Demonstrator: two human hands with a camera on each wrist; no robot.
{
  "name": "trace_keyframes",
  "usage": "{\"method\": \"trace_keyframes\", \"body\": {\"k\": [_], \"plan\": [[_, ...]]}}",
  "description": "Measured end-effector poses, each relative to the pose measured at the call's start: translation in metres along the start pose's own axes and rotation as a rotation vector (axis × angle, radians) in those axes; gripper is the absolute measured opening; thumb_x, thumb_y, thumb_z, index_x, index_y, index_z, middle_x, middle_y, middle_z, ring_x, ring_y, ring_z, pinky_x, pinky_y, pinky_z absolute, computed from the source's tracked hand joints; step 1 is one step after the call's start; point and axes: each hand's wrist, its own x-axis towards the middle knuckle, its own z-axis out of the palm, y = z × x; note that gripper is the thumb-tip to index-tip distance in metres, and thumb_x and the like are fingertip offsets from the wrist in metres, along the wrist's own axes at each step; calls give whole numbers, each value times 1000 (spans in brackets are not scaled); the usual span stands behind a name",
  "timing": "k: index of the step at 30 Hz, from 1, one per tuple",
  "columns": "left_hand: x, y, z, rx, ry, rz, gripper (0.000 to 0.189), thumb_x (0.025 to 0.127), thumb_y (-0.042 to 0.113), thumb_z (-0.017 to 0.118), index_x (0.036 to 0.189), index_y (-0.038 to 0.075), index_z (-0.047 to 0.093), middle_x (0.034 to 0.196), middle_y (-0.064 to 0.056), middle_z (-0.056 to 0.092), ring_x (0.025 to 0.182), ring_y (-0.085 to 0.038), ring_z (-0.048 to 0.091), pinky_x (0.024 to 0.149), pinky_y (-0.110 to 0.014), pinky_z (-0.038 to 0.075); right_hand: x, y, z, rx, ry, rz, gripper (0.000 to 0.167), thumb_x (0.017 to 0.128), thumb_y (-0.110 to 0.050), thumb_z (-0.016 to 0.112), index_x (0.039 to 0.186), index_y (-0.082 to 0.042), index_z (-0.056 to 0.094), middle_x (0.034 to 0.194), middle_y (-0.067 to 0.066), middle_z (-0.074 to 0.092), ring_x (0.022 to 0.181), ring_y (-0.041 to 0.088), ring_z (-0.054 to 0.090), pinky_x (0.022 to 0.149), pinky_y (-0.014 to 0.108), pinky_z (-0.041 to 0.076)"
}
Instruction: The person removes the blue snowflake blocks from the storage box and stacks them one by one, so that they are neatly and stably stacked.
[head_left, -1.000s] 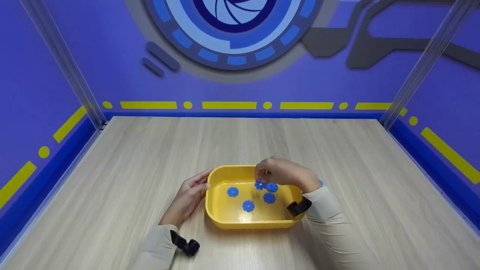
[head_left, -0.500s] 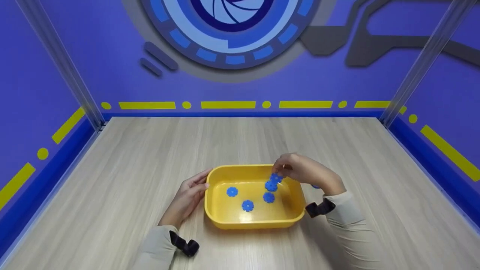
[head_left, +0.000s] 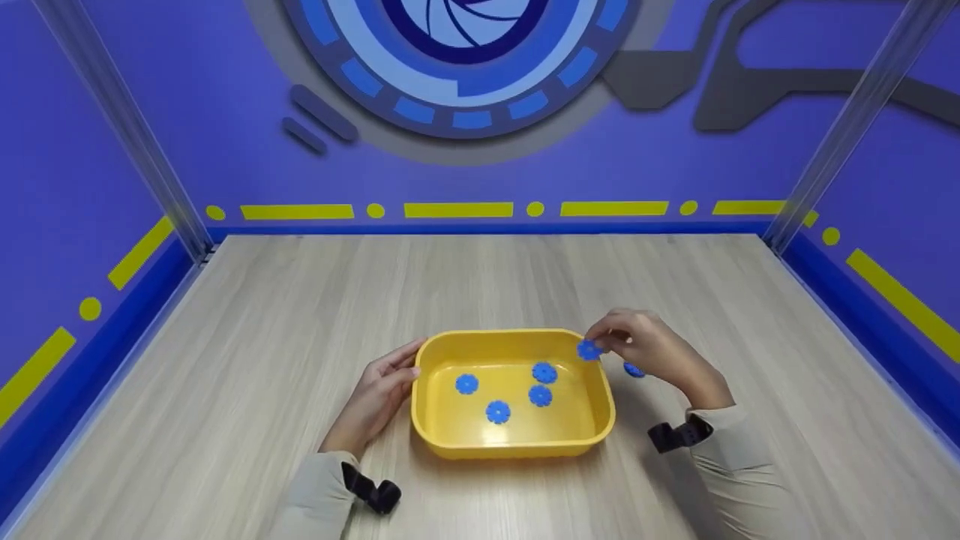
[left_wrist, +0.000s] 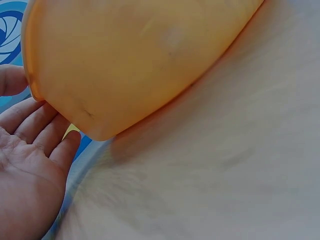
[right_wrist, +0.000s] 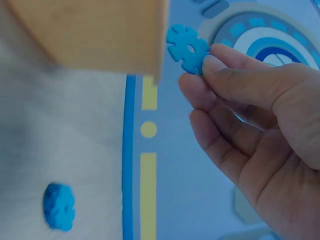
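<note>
My right hand (head_left: 660,351) pinches a blue notched snowflake disc (right_wrist: 188,49) between thumb and fingertips, over the back right corner of a yellow plastic tub (head_left: 517,450). At the tub's left end my left hand (head_left: 376,397) holds the rim, thumb on top and fingers against the outer wall (left_wrist: 125,65). Several like discs lie flat inside the tub: one disc (head_left: 466,384) at left, another disc (head_left: 498,412) near the front, and a close pair (head_left: 544,372) at right. On the table beside the tub sits what looks like a small stack of blue discs (right_wrist: 60,206), partly hidden in the head view.
A wood-grain table (head_left: 315,300) carries the tub near its front. Blue printed panels (head_left: 450,180) with yellow marks stand along the back and both sides. Black wrist cameras (head_left: 371,489) are strapped over both sleeves.
My right hand has moved right, lifting the pinched disc from inside the tub up to its right rim. The left hand stays on the tub. The other discs in the tub look unmoved.
</note>
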Motion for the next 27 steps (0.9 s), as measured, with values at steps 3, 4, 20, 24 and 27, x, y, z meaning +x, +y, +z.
{"method": "trace_keyframes", "body": {"k": [3, 4, 20, 24, 27], "plan": [[0, 0, 0, 0, -1, 6, 63, 90, -1, 53, 146, -9, 27, 153, -25, 29, 132, -18, 45, 108, -29, 42, -6, 7, -2, 27, 37, 21, 16, 86, 2, 66, 94, -9, 74, 89, 1, 69, 81, 14, 64, 74, 26, 58], [0, 0, 0, 3, -5, 8, 62, 90, -1, 53, 146, -10, 27, 153, -25, 28, 132, -18, 45, 108, -29, 42, -8, 9, -2, 39, 49, 28, 16, 86, 2, 66, 94, -9, 74, 89, 1, 69, 80, 13, 65, 74, 26, 58], [0, -2, 2, 9, 15, 1, 62, 90, -3, 51, 146, -10, 27, 154, -25, 28, 134, -19, 42, 108, -28, 42, -28, 45, 0, 73, 78, 192, 16, 87, 3, 64, 96, -5, 73, 93, 7, 71, 78, 14, 62, 71, 15, 54], [0, -1, 1, 21, 16, 4, 62, 90, -2, 51, 146, -10, 26, 154, -25, 28, 133, -17, 44, 107, -29, 42, -32, 55, 2, 82, 63, 263, 16, 87, 2, 64, 98, -5, 73, 96, 10, 71, 77, 15, 61, 69, 14, 52], [0, 0, 1, 21, 18, 1, 62, 90, -2, 52, 146, -10, 27, 154, -25, 28, 134, -20, 43, 107, -29, 43, -34, 61, 3, 93, 66, 293, 16, 87, 1, 64, 99, -4, 73, 97, 11, 71, 77, 16, 62, 67, 14, 52]]}}
